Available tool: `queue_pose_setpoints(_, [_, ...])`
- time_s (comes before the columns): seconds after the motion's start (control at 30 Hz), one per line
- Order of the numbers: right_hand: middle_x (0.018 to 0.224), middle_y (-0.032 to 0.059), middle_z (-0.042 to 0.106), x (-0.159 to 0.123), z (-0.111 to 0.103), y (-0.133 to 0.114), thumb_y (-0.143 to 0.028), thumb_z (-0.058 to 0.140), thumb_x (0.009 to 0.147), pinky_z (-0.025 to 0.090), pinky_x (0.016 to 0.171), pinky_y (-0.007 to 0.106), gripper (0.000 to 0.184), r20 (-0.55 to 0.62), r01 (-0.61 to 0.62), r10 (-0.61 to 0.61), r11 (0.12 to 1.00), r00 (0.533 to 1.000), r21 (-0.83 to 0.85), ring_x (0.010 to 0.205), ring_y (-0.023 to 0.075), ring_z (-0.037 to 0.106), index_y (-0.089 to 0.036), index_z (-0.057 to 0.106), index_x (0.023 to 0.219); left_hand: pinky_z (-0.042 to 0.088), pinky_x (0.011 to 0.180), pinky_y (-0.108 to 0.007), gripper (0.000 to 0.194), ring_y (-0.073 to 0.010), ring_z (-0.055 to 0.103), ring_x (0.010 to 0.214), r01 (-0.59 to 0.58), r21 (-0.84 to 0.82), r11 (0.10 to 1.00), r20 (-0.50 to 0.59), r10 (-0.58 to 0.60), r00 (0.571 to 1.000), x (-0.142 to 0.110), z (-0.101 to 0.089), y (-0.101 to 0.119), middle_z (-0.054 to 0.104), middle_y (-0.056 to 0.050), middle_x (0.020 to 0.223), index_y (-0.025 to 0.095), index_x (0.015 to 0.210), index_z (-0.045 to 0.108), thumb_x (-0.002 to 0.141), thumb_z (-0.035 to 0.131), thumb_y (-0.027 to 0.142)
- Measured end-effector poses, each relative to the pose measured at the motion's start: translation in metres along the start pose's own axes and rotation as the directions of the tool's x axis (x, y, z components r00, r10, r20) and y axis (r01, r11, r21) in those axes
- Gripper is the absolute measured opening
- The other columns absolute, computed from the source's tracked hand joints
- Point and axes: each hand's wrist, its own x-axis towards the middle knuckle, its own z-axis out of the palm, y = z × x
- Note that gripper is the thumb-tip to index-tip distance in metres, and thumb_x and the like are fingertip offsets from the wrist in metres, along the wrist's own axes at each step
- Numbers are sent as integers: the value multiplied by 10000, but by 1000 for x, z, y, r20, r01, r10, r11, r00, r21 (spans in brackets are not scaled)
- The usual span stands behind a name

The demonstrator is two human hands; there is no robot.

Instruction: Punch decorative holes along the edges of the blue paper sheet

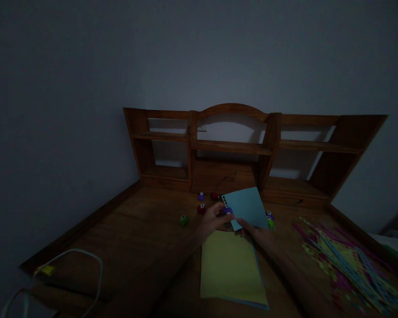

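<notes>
My left hand (213, 218) is closed around a small purple paper punch (227, 211) with an eye-like white spot. The punch sits at the left edge of a light blue sheet of paper (250, 205), where a row of dark punched holes shows. My right hand (254, 230) pinches the sheet's lower edge, thumb and fingers closed on it. Just below both hands lies a stack of yellow paper (232, 267) with blue sheets under it. To the left of my left hand are a red punch (201, 209) and a green punch (184, 220).
Another purple punch (201, 196) and a red one (215, 195) stand near the wooden shelf unit (232, 145). Purple and green punches (269, 217) lie right of the sheet. Coloured paper strips (348, 256) are heaped at right. A white cable (99, 265) loops at lower left.
</notes>
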Motion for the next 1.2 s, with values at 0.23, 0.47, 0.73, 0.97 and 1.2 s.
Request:
queue_pose_setpoints(0.23, [623, 51, 689, 0, -1, -1, -595, 592, 794, 460, 706, 318, 472, 17, 11, -11, 1000, 1000, -28, 638, 223, 631, -212, 611, 518, 455, 859, -313, 362, -200, 613, 933, -26, 10, 1000, -3, 26, 1000, -2, 0, 3, 662, -56, 965, 167, 949, 644, 693, 816, 356])
queue_pose_setpoints(0.47, [612, 57, 682, -1, 0, -3, -594, 633, 760, 466, 686, 314, 459, -5, -7, 7, 1000, 1000, 9, 617, 216, 621, -203, 599, 522, 455, 870, -322, 362, -204, 615, 951, -43, 11, 999, -20, 43, 999, 0, 0, 0, 669, -66, 989, 171, 946, 657, 690, 817, 371])
queue_pose_setpoints(0.73, [598, 65, 679, 0, 2, -4, -588, 646, 744, 480, 649, 321, 433, 20, -20, 19, 997, 1000, 71, 589, 221, 619, -204, 609, 549, 456, 882, -329, 352, -207, 615, 964, -22, -16, 1000, -21, 22, 1000, -1, 1, 4, 675, -74, 1015, 176, 960, 663, 701, 809, 365])
queue_pose_setpoints(0.97, [572, 56, 658, -1, 1, -9, -581, 641, 750, 467, 645, 313, 458, 33, -15, 13, 998, 999, 58, 567, 205, 606, -196, 593, 506, 457, 880, -325, 365, -207, 621, 959, -31, -2, 1000, -33, 30, 999, 1, -1, -1, 676, -72, 997, 169, 939, 659, 689, 816, 384])
queue_pose_setpoints(1.2, [593, 56, 671, -1, 2, -4, -594, 624, 768, 485, 676, 316, 467, 53, 0, -3, 998, 999, 59, 592, 214, 627, -195, 603, 525, 459, 846, -310, 365, -195, 620, 908, -15, -2, 1000, -54, 15, 998, 1, 1, 4, 670, -54, 937, 167, 899, 651, 654, 840, 361])
